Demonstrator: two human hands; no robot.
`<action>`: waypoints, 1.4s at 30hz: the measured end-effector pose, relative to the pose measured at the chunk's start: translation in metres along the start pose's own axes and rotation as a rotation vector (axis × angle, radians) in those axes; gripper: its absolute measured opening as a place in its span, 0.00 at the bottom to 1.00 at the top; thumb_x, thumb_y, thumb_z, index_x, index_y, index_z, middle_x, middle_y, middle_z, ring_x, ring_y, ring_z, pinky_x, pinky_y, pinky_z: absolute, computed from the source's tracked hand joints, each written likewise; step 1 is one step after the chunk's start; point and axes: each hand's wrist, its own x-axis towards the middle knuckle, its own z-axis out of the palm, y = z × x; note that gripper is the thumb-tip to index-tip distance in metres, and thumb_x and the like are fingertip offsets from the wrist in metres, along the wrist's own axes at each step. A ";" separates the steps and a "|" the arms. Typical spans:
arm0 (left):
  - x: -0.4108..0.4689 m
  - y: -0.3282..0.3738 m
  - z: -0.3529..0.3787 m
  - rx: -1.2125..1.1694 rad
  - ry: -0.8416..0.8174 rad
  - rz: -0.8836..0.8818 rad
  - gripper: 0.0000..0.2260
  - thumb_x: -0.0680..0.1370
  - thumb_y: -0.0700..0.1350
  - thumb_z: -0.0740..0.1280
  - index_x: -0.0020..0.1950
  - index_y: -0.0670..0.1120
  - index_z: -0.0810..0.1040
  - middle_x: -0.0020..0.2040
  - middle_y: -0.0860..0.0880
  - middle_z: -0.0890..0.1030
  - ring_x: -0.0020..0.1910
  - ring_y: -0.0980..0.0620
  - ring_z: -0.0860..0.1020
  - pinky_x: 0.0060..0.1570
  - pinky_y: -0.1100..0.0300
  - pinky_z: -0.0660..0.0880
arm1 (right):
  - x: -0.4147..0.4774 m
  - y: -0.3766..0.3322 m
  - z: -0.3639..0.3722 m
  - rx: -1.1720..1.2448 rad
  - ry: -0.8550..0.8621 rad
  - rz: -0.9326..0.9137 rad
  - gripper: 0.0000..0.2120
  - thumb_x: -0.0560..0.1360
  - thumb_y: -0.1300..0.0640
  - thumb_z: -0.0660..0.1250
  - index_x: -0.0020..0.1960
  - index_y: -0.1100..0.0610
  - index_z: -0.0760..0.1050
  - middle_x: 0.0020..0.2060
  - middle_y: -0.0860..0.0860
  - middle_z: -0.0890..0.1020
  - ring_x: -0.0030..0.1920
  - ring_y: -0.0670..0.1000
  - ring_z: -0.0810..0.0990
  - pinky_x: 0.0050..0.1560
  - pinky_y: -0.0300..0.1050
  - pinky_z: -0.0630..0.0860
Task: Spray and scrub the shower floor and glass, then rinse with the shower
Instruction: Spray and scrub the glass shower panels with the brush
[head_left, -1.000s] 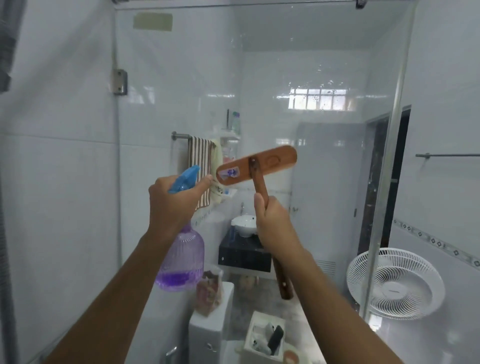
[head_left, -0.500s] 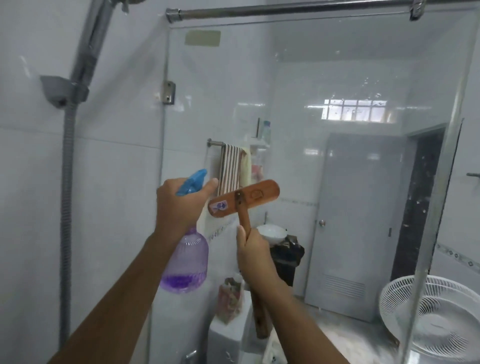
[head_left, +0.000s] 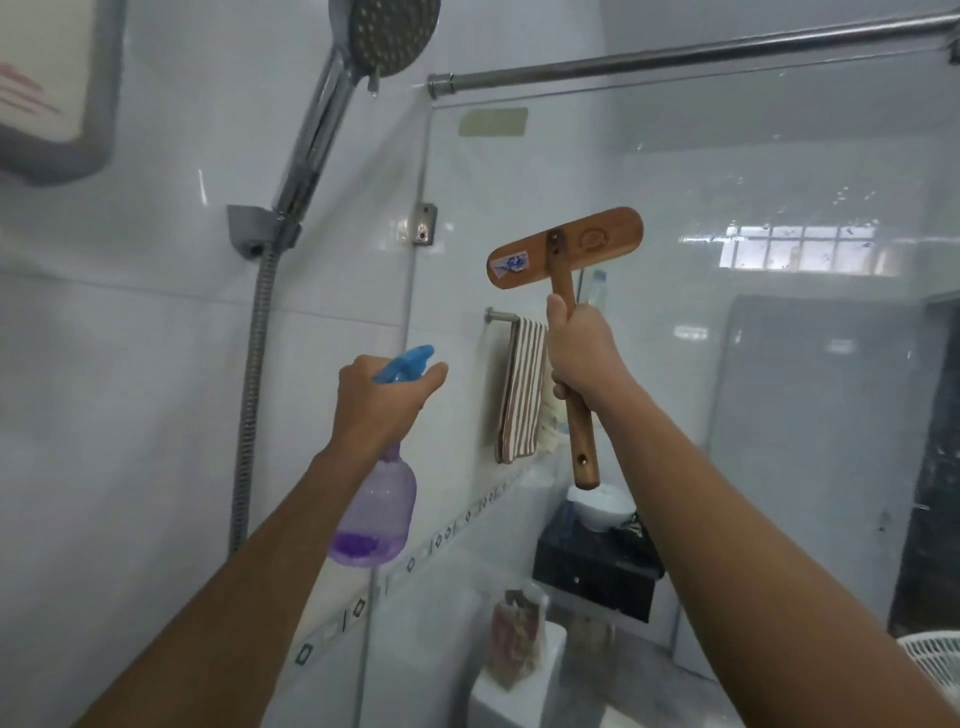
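Note:
My left hand (head_left: 382, 402) grips the blue trigger head of a clear purple spray bottle (head_left: 376, 512), with a little purple liquid at its bottom. It points at the shower glass (head_left: 753, 389). My right hand (head_left: 584, 353) grips the wooden handle of a scrub brush (head_left: 563, 249), raised upright with its wooden head flat against or very near the glass. The shower head (head_left: 389, 31) hangs in its wall holder at the upper left, with its metal hose (head_left: 249, 395) running down the tiled wall.
A water heater box (head_left: 52, 88) sits at the top left. A metal rail (head_left: 691, 57) runs along the top of the glass. Behind the glass are a striped towel (head_left: 519, 389), a basin on a black stand (head_left: 597, 561), a toilet tank (head_left: 519, 691) and a white fan (head_left: 930, 660).
The view has swung left and upward, bringing the shower head and heater into sight. My right hand has lifted the brush higher on the glass. My left hand keeps hold of the bottle.

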 end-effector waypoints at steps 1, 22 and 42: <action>0.002 0.000 0.000 0.007 0.004 0.016 0.18 0.71 0.57 0.76 0.40 0.41 0.82 0.36 0.41 0.83 0.35 0.42 0.83 0.40 0.47 0.82 | -0.001 0.001 0.000 -0.001 -0.001 -0.003 0.21 0.84 0.42 0.50 0.49 0.56 0.72 0.34 0.51 0.74 0.31 0.51 0.74 0.42 0.59 0.83; 0.030 0.009 0.005 -0.019 0.021 0.056 0.20 0.72 0.60 0.75 0.46 0.43 0.81 0.40 0.42 0.84 0.36 0.46 0.83 0.40 0.53 0.82 | 0.006 -0.015 0.020 0.183 -0.070 -0.014 0.21 0.84 0.46 0.51 0.41 0.58 0.69 0.27 0.52 0.71 0.23 0.51 0.73 0.37 0.59 0.81; 0.004 -0.014 -0.027 0.019 0.085 0.052 0.24 0.72 0.62 0.74 0.45 0.39 0.81 0.40 0.37 0.83 0.40 0.38 0.83 0.40 0.42 0.83 | -0.057 0.049 0.106 0.010 -0.055 -0.031 0.18 0.86 0.44 0.50 0.52 0.56 0.71 0.37 0.48 0.75 0.33 0.43 0.72 0.25 0.33 0.66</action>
